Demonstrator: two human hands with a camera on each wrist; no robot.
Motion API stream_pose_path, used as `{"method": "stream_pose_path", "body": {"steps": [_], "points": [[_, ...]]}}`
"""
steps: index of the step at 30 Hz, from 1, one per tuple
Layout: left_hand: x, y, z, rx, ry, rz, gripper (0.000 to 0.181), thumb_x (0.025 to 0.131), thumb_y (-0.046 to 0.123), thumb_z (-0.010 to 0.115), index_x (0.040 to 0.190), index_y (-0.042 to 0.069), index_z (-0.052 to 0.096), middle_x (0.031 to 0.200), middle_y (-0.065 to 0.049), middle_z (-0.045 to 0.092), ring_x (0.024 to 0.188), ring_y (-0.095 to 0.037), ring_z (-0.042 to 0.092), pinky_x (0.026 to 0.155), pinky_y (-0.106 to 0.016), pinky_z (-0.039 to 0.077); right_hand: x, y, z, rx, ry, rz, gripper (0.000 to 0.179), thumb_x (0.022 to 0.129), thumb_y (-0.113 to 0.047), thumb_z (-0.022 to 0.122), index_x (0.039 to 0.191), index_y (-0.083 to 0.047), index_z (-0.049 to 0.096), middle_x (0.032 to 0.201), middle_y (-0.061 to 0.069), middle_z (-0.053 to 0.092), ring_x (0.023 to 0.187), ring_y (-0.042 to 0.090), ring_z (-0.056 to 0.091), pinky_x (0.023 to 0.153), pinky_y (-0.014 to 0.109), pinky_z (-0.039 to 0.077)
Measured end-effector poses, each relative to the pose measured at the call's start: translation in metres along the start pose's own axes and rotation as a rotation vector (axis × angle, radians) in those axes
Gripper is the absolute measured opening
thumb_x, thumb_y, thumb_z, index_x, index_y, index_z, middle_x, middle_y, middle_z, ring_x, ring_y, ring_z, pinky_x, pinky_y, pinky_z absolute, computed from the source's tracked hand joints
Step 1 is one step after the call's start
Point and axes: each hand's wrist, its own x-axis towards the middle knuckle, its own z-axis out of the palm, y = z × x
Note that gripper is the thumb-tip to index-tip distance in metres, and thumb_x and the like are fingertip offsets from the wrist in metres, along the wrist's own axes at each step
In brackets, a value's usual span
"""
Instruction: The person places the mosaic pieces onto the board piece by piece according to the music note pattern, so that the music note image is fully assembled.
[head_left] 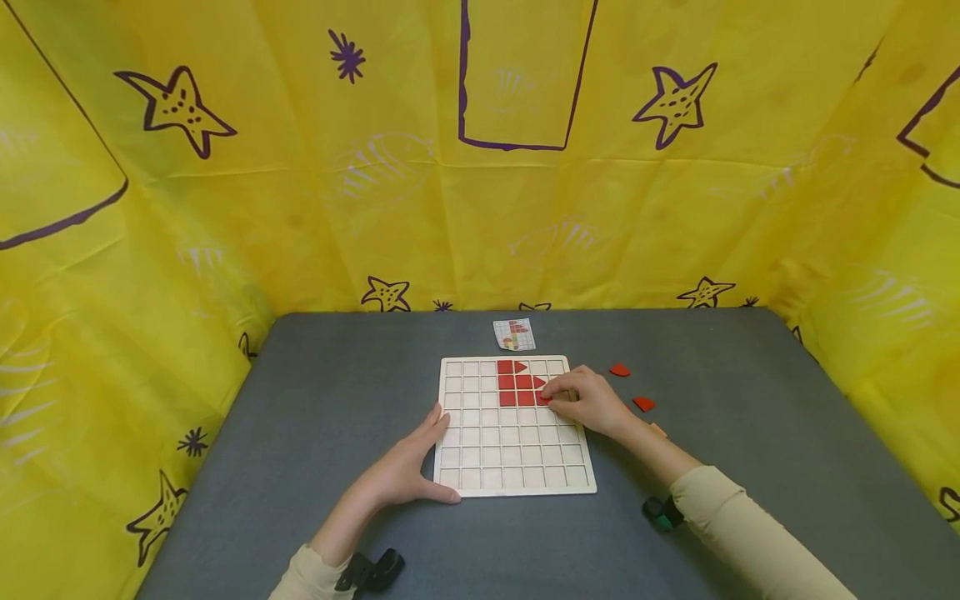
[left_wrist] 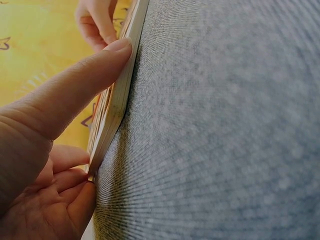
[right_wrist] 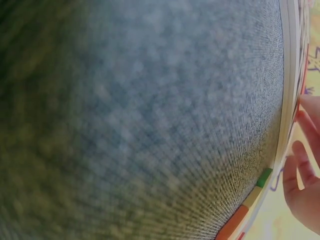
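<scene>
A pale square grid board (head_left: 491, 457) lies on the dark grey table, with several red tiles (head_left: 517, 382) in its upper middle cells, squares and pointed pieces. My left hand (head_left: 405, 465) is at the board's near left corner, fingers along the left edge and thumb (left_wrist: 107, 60) straight against the front edge. Over the board's right side, my right hand (head_left: 588, 402) pinches a red tile (head_left: 544, 399) at the right end of the lowest red row. The fingertips cover part of that tile. In the right wrist view, red shows right at the fingertips.
Behind the board lies a small pattern card (head_left: 514, 334). Right of it are two loose red pieces (head_left: 619, 370) and an orange piece (head_left: 658, 430) partly behind the right forearm. A green piece (right_wrist: 264, 177) shows in the right wrist view. Yellow cloth (head_left: 420, 208) surrounds the table.
</scene>
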Motion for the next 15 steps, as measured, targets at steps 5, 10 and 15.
{"method": "stream_pose_path", "body": {"steps": [5, 10, 15], "points": [[0.000, 0.000, 0.000, 0.001, -0.002, -0.001, 0.117, 0.060, 0.042, 0.088, 0.151, 0.007, 0.022, 0.160, -0.011, 0.007, 0.145, -0.031, 0.017, 0.110, -0.054, 0.026, -0.001, 0.000, -0.001, 0.008, -0.011, 0.026, 0.016, 0.081, -0.014, 0.074, 0.096, -0.019, 0.076, 0.100, -0.007, 0.072, 0.091, 0.015, 0.050, 0.074, 0.031, 0.041], [0.001, 0.000, 0.000, 0.003, -0.004, 0.000, 0.117, 0.060, 0.043, 0.088, 0.151, 0.007, 0.022, 0.160, -0.011, 0.007, 0.145, -0.032, 0.017, 0.110, -0.053, 0.026, -0.002, 0.000, -0.008, 0.047, 0.004, 0.131, 0.016, 0.084, -0.020, 0.072, 0.099, -0.020, 0.075, 0.096, -0.003, 0.068, 0.086, 0.016, 0.050, 0.071, 0.032, 0.042], [0.001, -0.001, 0.000, -0.001, -0.003, -0.008, 0.118, 0.060, 0.043, 0.088, 0.151, 0.008, 0.022, 0.160, -0.011, 0.007, 0.145, -0.032, 0.017, 0.111, -0.054, 0.026, -0.008, 0.004, -0.025, 0.161, 0.066, 0.286, 0.023, 0.087, -0.027, 0.069, 0.107, -0.016, 0.072, 0.104, 0.003, 0.070, 0.085, 0.019, 0.060, 0.066, 0.030, 0.049]]}}
